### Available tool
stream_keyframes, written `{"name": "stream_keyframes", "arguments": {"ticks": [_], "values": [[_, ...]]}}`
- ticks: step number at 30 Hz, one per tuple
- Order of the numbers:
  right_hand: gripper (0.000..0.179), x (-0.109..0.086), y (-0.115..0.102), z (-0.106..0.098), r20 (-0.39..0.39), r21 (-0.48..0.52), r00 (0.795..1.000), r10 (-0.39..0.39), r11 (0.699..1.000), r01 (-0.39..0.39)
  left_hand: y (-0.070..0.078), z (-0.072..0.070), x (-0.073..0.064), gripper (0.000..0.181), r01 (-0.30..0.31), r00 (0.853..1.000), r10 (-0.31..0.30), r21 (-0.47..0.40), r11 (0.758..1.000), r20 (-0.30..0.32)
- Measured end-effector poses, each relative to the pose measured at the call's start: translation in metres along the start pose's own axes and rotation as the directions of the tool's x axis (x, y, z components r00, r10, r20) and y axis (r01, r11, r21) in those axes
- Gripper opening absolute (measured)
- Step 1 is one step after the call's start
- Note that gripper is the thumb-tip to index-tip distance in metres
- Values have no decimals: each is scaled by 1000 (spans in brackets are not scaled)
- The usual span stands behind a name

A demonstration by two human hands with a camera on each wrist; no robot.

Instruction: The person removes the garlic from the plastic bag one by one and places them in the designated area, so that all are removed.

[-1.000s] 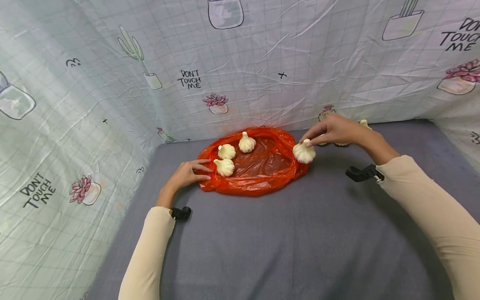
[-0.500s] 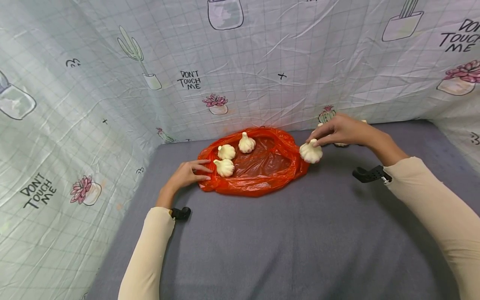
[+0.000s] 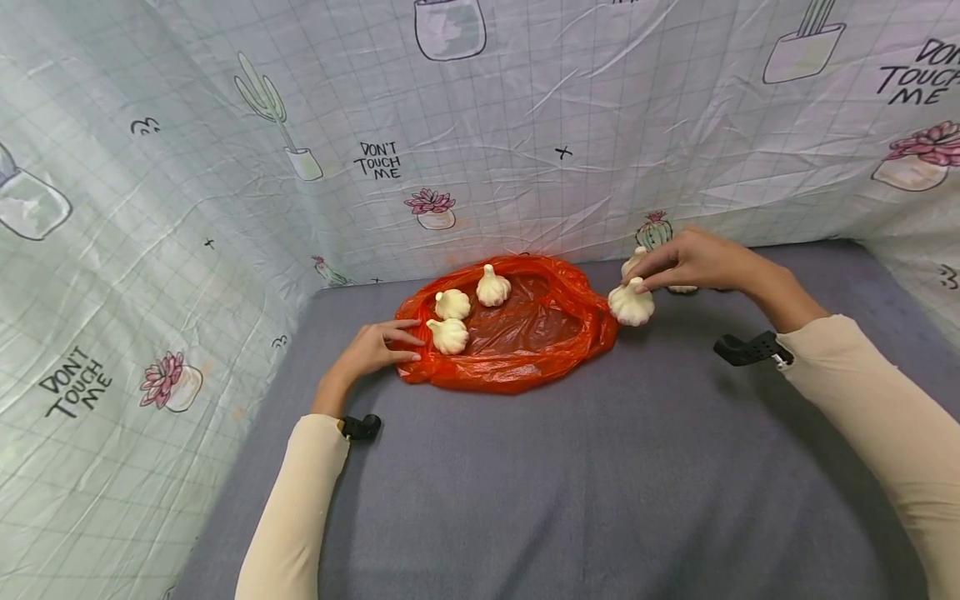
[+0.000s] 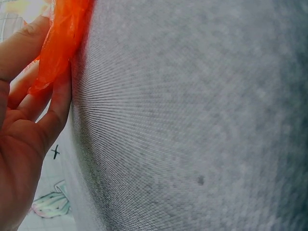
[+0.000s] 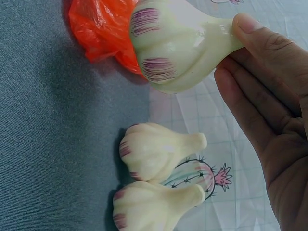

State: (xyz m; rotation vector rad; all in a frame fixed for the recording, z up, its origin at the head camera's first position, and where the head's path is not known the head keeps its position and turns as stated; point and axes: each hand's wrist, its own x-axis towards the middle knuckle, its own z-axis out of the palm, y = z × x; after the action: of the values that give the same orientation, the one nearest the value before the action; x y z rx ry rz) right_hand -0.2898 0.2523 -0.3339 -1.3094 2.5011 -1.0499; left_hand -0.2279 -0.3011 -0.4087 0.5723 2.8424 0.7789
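Observation:
My right hand (image 3: 701, 260) pinches a cream garlic bulb (image 3: 631, 305) by its stem, just off the right end of a red plastic bag (image 3: 495, 373). Purple streaks mark this bulb's base in the right wrist view, where the thumb (image 5: 250, 23) lies on the stem. At the bag's left end my left hand (image 3: 371, 346) holds its rim, with thin red plastic (image 4: 65, 43) between thumb and fingers in the left wrist view. Inside the wide-mouthed bag, toward the left, sit three garlic bulbs: one at the back (image 3: 493, 287), one mid-left (image 3: 452, 304), one in front (image 3: 448, 337).
More garlic bulbs stand behind the right hand, one (image 3: 635, 258) partly covered by it and another (image 3: 682, 289) farther right. Two bulbs, one (image 5: 156, 151) above the other (image 5: 149, 207), show in the right wrist view. A printed cloth wall (image 3: 525, 192) rises behind the grey tabletop (image 3: 487, 483).
My right hand has moved a little to the right with the garlic bulb, from over the bag's right rim to just beside it. The left hand and bag have stayed put.

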Motion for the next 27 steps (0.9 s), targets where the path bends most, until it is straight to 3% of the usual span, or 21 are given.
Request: {"name": "stream_keyframes", "arguments": {"ticks": [27], "values": [[16,-8,13,-3,-15,-21,998,65,998,-66,-1,0,-1,28,-6,1000,6,2,1000,4]]}}
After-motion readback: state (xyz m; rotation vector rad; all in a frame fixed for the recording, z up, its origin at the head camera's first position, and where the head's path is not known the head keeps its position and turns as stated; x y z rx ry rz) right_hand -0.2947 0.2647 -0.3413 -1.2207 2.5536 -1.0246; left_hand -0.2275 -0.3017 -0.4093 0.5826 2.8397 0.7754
